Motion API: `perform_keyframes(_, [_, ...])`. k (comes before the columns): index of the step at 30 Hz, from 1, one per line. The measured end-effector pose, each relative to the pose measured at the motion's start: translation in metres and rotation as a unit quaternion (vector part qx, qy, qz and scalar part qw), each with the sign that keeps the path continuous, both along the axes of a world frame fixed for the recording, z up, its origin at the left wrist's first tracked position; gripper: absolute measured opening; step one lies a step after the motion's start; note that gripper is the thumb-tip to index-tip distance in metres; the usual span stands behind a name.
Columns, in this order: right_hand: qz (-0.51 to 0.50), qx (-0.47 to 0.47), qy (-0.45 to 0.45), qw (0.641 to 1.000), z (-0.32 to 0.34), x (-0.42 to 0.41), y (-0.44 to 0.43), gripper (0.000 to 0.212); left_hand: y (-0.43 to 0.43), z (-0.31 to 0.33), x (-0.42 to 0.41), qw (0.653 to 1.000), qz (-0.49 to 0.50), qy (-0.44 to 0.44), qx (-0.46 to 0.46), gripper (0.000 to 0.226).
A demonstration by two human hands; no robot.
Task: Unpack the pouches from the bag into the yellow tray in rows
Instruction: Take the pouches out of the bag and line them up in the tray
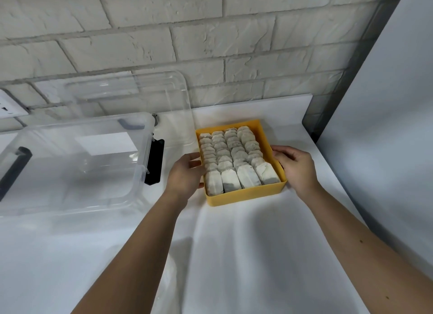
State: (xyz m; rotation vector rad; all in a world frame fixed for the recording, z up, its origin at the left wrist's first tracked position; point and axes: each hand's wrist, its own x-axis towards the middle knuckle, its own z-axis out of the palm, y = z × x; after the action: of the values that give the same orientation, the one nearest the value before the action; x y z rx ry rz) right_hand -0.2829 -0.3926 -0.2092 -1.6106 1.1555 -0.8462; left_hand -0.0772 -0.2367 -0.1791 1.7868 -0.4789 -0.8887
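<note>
While both hands are closing in from the sides, the tray (246, 195) is sitting on the white table (234, 243), towards the back right, a little short of the brick wall (187, 32). It is yellow, rectangular and low-walled, turned slightly so its near right corner is pointing at the right hand. Pouches (230, 159) are filling it in four rows running front to back, each pouch leaning on the one behind like shingles. They are looking pale grey-white with dark speckled fill showing through, and the four at the front are lying flattest and showing the most face.

The left hand (185, 175) is gripping the tray's left wall, fingers curled against it, thumb low near the front corner. The right hand (296, 168) is gripping the right wall, thumb lying along the rim and fingers folded down the outside. Both forearms are reaching in from the bottom edge, well apart.

Left of the tray, a clear bin (70, 168) is standing on the table, its black latch (154, 161) facing the left hand and sitting just beside it. A clear lid (140, 91) is leaning against the wall behind the bin, its right edge coming down close to the tray's far left corner. A socket (9, 105) is showing at the far left of the wall. A pale panel (386, 102) is closing off the right side, near the right hand.
</note>
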Motion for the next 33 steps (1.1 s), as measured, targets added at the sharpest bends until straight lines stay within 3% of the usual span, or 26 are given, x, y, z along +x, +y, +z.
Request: perform_keyframes(33, [-0.001, 0.008, 0.002, 1.000, 0.000, 0.014, -0.004, 0.021, -0.006, -0.005, 0.013, 1.000, 0.002, -0.017, -0.015, 0.044])
